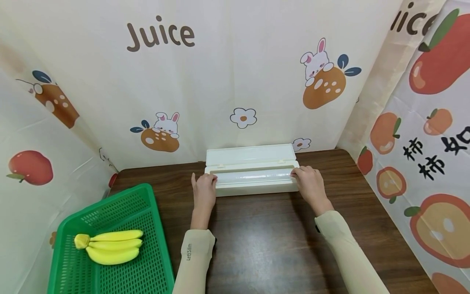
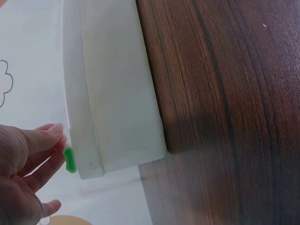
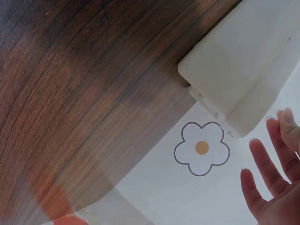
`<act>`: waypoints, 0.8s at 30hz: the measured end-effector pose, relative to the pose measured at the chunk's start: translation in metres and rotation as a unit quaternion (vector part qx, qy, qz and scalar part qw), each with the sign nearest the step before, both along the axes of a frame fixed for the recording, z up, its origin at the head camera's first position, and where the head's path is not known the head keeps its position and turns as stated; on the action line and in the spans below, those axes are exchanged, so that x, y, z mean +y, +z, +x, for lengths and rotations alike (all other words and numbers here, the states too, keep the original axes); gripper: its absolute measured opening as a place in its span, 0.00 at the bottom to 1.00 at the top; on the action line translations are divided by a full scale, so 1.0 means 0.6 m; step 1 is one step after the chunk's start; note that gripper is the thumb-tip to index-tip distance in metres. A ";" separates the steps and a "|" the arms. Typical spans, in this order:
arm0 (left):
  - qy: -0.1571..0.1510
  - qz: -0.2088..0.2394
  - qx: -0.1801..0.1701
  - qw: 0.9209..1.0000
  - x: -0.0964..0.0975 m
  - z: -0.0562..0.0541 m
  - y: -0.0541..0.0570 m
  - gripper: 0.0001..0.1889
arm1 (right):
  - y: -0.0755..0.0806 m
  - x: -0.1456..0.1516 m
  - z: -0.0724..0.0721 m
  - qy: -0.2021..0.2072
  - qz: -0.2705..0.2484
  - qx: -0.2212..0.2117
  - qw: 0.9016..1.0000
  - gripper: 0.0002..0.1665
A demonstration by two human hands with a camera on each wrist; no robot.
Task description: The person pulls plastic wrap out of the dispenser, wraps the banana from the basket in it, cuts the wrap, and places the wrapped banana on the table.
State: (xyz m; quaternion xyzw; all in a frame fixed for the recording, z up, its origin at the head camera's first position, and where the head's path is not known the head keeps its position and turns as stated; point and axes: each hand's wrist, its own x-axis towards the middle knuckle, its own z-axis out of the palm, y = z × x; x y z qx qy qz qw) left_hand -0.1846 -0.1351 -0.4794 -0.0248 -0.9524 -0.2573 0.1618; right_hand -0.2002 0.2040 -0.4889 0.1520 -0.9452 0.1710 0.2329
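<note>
A white plastic wrap dispenser (image 1: 257, 188) lies at the back of the table with its lid (image 1: 251, 154) raised. Clear plastic wrap (image 1: 253, 176) stretches along its opening between both hands. At the left end my left hand (image 1: 204, 192) pinches the wrap between thumb and fingers. In the left wrist view a small green piece (image 2: 69, 159) shows beside those fingertips. My right hand (image 1: 310, 183) pinches at the right end, thumb against index finger; its other fingers (image 3: 266, 168) are spread in the right wrist view.
On the left stands a green basket (image 1: 161, 241) holding a bunch of yellow bananas (image 1: 114, 246). Printed curtains (image 1: 220, 73) hang behind the table and along both sides. The dark wooden table (image 1: 257, 245) reaches toward me between the sleeves.
</note>
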 end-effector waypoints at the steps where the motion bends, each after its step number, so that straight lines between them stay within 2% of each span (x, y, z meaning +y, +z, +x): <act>1: -0.002 0.002 0.000 1.000 0.000 0.000 0.000 0.04 | 0.000 0.000 -0.001 -0.001 -0.001 -0.002 1.000 0.03; 7: -0.006 0.007 0.007 1.000 0.000 0.002 0.002 0.05 | -0.001 0.000 -0.004 -0.005 -0.003 -0.014 1.000 0.04; 11: -0.007 0.005 0.009 1.000 0.000 0.002 0.002 0.05 | 0.000 0.000 -0.004 -0.007 -0.002 -0.007 1.000 0.01; 20: -0.006 0.010 0.008 1.000 -0.001 0.001 0.006 0.05 | 0.008 -0.001 0.000 -0.006 -0.009 0.003 1.000 0.02; 24: -0.007 0.003 0.020 1.000 -0.001 0.002 0.008 0.05 | 0.011 -0.001 -0.001 -0.008 -0.009 0.005 1.000 0.03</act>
